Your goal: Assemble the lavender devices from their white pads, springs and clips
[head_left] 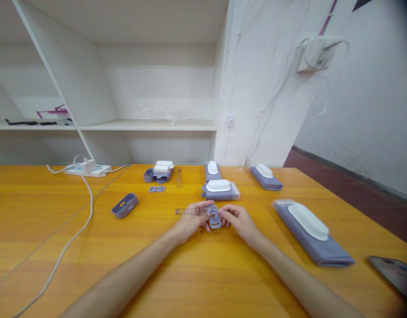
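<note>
Above the table's middle, my left hand (192,221) is closed round a metal coil spring (181,212), whose narrow end sticks out to the left. A flat grey-purple plate with slots (214,221) sits against the spring's wide end, between both hands. My right hand (238,221) pinches the plate's right edge with thumb and fingers. Just beyond the hands lies a grey-purple case with a white oval top (218,190). A similar slotted plate (157,189) and another spring (179,179) lie farther back on the left.
A hollow grey-purple end piece (124,206) lies at left. More cases (306,225) stand at right and back. A phone (393,274) lies at the right edge. A white cable (87,221) runs from the power strip (90,169) across the left side.
</note>
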{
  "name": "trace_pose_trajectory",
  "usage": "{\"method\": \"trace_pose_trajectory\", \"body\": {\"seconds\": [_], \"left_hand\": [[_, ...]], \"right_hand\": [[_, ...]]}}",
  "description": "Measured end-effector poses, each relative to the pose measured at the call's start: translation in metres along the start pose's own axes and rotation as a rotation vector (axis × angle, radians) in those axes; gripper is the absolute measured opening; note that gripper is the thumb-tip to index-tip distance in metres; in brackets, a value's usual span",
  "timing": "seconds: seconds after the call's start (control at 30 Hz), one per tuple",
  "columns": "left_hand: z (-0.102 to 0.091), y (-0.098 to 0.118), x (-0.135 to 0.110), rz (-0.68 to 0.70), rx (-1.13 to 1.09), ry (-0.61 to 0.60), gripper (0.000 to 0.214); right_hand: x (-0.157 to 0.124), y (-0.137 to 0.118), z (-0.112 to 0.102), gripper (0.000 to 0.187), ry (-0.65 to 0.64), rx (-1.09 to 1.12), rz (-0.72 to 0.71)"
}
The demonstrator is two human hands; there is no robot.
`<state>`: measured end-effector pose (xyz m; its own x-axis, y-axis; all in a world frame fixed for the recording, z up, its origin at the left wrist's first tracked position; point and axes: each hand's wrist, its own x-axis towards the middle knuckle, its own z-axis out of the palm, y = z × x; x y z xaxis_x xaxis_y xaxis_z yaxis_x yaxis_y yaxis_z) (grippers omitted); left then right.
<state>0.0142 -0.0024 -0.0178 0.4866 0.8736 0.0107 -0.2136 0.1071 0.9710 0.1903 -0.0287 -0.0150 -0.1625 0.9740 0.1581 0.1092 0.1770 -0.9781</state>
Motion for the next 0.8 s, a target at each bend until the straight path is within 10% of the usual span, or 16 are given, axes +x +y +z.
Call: {"method": "trace_pose_trajectory", "body": {"seconds": [0.8], "left_hand": [[-0.0043,-0.0061,0.0021,-0.004,-0.031,-0.079,0.063]], "right_hand": [[0.0042,-0.0061,-0.0040,0.015,0.032,-0.092,0.177]]}}
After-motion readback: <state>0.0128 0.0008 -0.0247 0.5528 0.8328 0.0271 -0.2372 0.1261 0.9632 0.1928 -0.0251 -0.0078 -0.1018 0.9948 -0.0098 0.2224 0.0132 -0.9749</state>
